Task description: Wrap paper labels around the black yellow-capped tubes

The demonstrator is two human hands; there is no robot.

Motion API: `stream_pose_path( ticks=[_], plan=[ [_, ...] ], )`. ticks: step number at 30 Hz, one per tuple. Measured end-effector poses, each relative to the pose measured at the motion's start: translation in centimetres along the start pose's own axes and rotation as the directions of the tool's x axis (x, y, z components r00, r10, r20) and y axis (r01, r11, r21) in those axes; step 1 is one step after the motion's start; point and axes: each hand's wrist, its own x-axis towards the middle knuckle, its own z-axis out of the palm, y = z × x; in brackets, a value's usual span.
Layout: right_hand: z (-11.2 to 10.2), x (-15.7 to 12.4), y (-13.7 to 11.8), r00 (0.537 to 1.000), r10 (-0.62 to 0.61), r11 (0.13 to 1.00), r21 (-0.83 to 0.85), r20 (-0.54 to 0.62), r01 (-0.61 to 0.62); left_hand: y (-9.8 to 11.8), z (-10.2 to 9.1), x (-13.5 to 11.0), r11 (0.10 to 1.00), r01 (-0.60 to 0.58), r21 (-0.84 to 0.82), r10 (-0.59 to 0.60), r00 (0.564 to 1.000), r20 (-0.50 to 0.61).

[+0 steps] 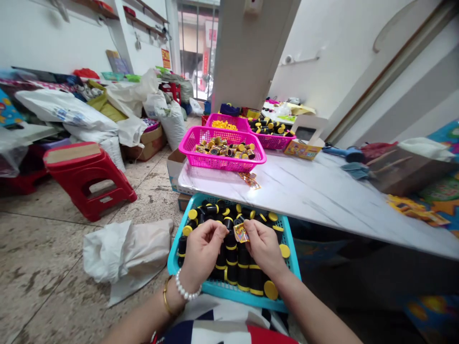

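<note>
My right hand (263,242) pinches a small printed yellow-orange label (241,233) between thumb and fingers, above a blue plastic basket (294,253). Beside it, my left hand (206,246) has its thumb pressed to its fingertips; whatever is in that pinch, if anything, is too small to make out. Under both hands the basket holds several black canisters (244,267) with yellow lids, some lying in rows. A loose yellow lid (270,289) rests at the basket's near right corner.
On the marble-patterned table (287,186), a pink basket (186,148) holds labelled canisters, with printed sheets (250,180) before it. Behind stand another pink basket (276,142) of black canisters and an open carton (304,148). A red stool (86,177) and white sack (125,253) are left.
</note>
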Motion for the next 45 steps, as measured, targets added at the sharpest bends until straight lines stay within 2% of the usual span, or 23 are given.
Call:
stream_pose_path(
  ticks=[4,11,16,22,29,35,38,41,45],
  plan=[
    [0.1,-0.4,-0.2,0.997,-0.058,0.998,-0.037,-0.042,0.057,0.1,0.0,-1.3,0.999,0.001,0.046,-0.003,0.999,0.046],
    [-0.2,-0.8,-0.6,0.975,-0.164,0.981,-0.131,-0.148,0.146,-0.5,0.3,-1.2,0.998,0.056,0.021,-0.057,0.998,0.037],
    [0.0,-0.8,-0.4,0.963,-0.229,0.959,-0.205,-0.143,0.198,-0.2,0.1,-1.1,0.998,0.063,-0.019,-0.063,0.998,0.019],
    [0.2,-1.1,-0.5,0.948,-0.284,0.941,-0.232,-0.145,0.246,-0.4,0.3,-0.8,0.980,0.147,-0.133,-0.143,0.989,0.043],
    [0.8,-1.3,0.1,0.901,-0.423,0.860,-0.353,-0.092,0.368,-0.8,0.1,-0.7,0.985,0.105,-0.138,-0.097,0.993,0.061],
    [1.4,-1.4,0.6,0.892,-0.452,0.842,-0.342,-0.025,0.417,-1.3,0.1,-0.4,0.946,0.252,-0.202,-0.233,0.966,0.116],
    [1.5,-1.2,0.5,0.893,-0.450,0.840,-0.331,0.021,0.431,-1.6,-0.1,-0.4,0.919,0.314,-0.236,-0.294,0.949,0.118],
    [1.4,-1.1,0.0,0.911,-0.408,0.864,-0.300,0.055,0.405,-1.9,-0.4,-0.3,0.918,0.334,-0.212,-0.304,0.938,0.165],
    [0.0,0.0,-0.7,0.904,-0.372,0.863,-0.280,0.209,0.420,-2.0,-1.0,0.0,0.937,0.321,-0.140,-0.291,0.936,0.200]
  ],
)
